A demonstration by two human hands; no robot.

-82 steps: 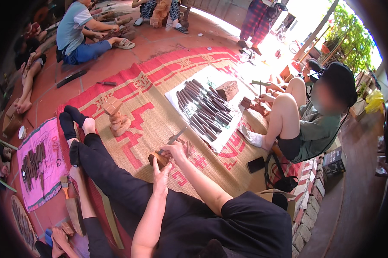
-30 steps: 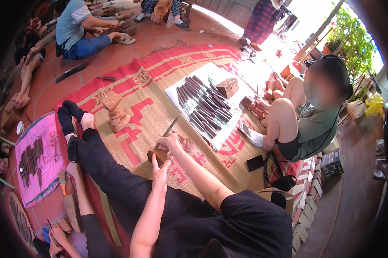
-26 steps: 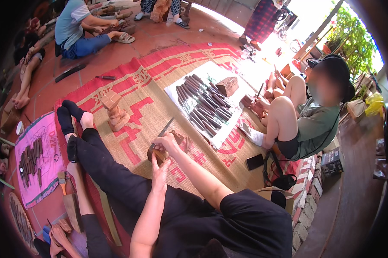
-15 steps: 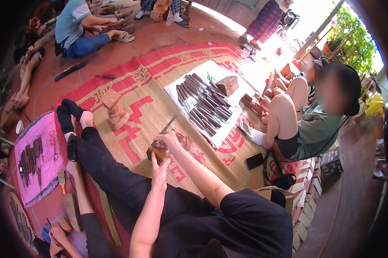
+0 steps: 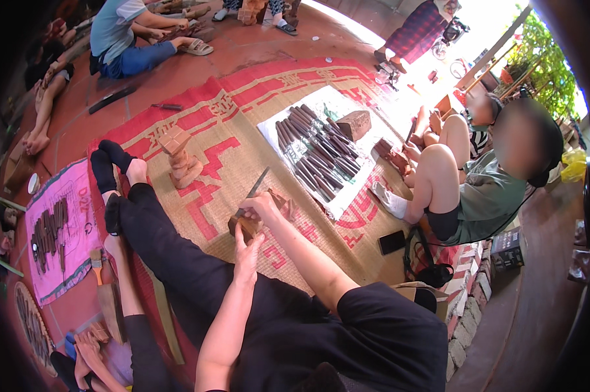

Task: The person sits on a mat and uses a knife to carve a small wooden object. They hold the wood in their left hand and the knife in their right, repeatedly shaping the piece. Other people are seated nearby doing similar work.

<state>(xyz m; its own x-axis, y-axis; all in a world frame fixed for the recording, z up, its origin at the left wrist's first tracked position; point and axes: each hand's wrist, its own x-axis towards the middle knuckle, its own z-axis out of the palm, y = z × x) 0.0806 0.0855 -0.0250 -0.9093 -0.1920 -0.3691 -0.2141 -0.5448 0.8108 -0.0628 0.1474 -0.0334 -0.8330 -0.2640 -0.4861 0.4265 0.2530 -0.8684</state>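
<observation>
My right hand [image 5: 262, 206] is closed round a long, narrow, dark-bladed tool [image 5: 258, 181], whose blade slants up and away from the fist; I cannot tell its exact kind. My left hand [image 5: 246, 256] grips a brown wood block [image 5: 248, 228] from the near side, thumb up against it. Both hands meet at the block, above my outstretched leg, and the right one hides part of it. A reddish-brown wooden piece [image 5: 283, 201] shows just beyond my right hand. Farther left on the mat stands a partly carved wooden figure [image 5: 182, 163] with a squared top.
A white cloth [image 5: 284, 151] bears many dark-handled tools [image 5: 318, 147] and a wood block [image 5: 354, 124]. A phone [image 5: 392, 242] and a black strap bag [image 5: 432, 273] lie right. A person [image 5: 484, 196] sits beyond. At left lies a pink cloth [image 5: 79, 228] with tools.
The whole view has shifted slightly, so the mat and people sit a little lower and farther right. Both hands keep their grips; the tool and block stay close together.
</observation>
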